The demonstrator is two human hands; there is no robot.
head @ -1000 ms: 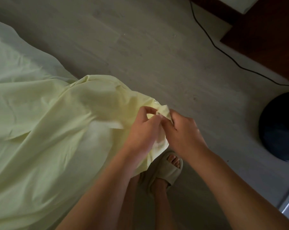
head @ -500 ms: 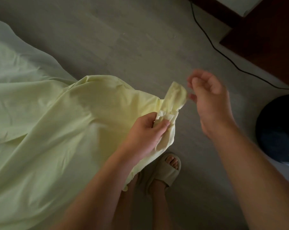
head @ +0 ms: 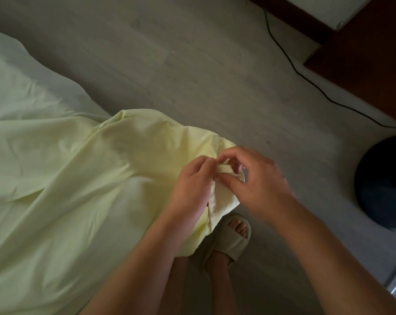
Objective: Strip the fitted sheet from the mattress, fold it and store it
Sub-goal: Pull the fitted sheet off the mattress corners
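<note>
Both hands pinched one corner of the pale yellow-green cotton fitted sheet (head: 78, 178).
The left hand (head: 192, 185) and right hand (head: 258, 183) had fingers curled tight on the gathered corner, held above the grey plank floor (head: 192, 64). The rest spread away leftwards, probably over the bed, which was hidden. The sheet looked light, limp and floppy, best taken by its seamed corners.

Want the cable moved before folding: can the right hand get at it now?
Probably not: the right hand is busy pinching the sheet corner, and the cable lies well beyond it across the floor.
</note>
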